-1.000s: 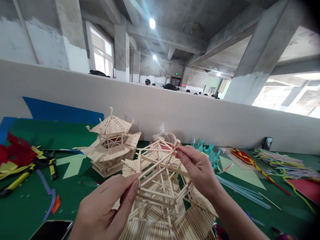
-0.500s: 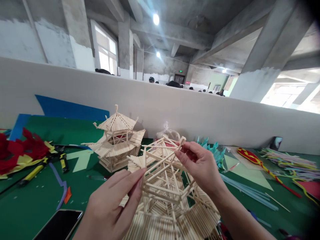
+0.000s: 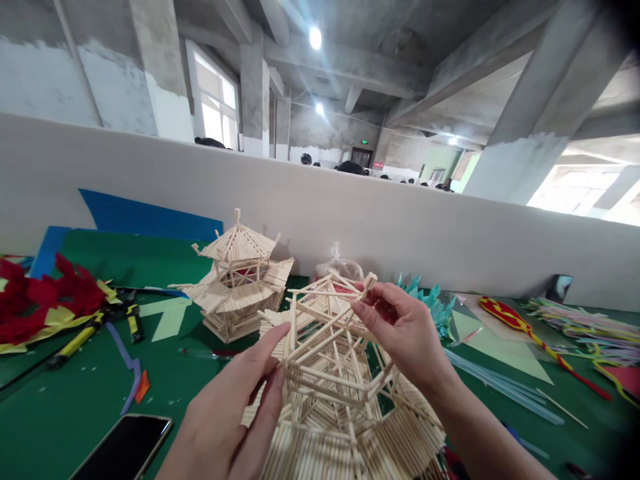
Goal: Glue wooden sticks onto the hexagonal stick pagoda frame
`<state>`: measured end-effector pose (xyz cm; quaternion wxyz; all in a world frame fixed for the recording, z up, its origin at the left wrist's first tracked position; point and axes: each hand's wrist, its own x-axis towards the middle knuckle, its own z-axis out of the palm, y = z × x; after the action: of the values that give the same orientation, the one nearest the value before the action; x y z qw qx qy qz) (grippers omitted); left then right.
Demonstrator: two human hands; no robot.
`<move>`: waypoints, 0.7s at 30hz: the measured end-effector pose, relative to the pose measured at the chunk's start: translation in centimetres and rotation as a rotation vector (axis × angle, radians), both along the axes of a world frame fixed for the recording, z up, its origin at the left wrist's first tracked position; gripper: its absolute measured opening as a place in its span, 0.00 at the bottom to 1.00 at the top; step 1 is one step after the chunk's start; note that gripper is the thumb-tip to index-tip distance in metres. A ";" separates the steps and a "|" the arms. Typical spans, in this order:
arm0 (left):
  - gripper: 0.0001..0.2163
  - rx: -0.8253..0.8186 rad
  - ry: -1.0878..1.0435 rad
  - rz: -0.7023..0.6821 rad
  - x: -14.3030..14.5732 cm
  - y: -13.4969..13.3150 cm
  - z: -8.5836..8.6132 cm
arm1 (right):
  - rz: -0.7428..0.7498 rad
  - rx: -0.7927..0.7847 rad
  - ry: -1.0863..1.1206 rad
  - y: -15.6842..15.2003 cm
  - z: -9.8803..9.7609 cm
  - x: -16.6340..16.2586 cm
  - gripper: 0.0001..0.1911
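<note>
A half-built wooden stick pavilion frame (image 3: 330,380) stands in front of me on the green table (image 3: 60,413). My left hand (image 3: 235,420) reaches up from below, its fingers stretched and pressed against the frame's left side. My right hand (image 3: 405,333) pinches a stick at the frame's top right corner. Behind it, a finished two-tier stick pavilion model (image 3: 240,283) rests on the table, apart from both hands.
A black phone (image 3: 123,447) lies at the near left. Yellow-handled pliers (image 3: 95,327) and red and yellow paper scraps (image 3: 40,300) lie left. Teal paper leaves (image 3: 430,303), a clear bag (image 3: 340,267), straws (image 3: 505,387) and coloured strips (image 3: 585,323) lie right. A white partition wall (image 3: 350,220) backs the table.
My view has shifted slightly, so the table items sit further right. My left hand's fingers have straightened along the frame; my right hand keeps its pinch at the top.
</note>
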<state>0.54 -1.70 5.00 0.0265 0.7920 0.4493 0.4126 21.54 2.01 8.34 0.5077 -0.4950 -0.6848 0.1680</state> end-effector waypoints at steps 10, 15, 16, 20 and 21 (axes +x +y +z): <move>0.19 -0.028 -0.005 -0.013 0.4 -0.3 0.2 | 0.000 -0.017 -0.016 -0.1 0.2 0.0 0.12; 0.20 0.024 0.035 -0.019 0.2 -0.2 -0.1 | 0.003 -0.021 -0.017 -0.2 0.1 0.0 0.11; 0.21 0.036 0.045 -0.027 0.2 -0.1 -0.1 | 0.002 -0.022 -0.017 -0.2 0.1 0.0 0.11; 0.21 0.014 0.036 -0.052 0.3 -0.1 0.0 | 0.004 -0.025 -0.017 -0.2 0.1 0.0 0.11; 0.21 -0.005 0.024 -0.049 0.3 -0.1 0.1 | 0.006 -0.026 -0.017 -0.2 0.1 0.0 0.11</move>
<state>0.86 -1.82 5.07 0.0334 0.8076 0.4310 0.4012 21.49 1.79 8.49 0.4950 -0.5009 -0.6882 0.1742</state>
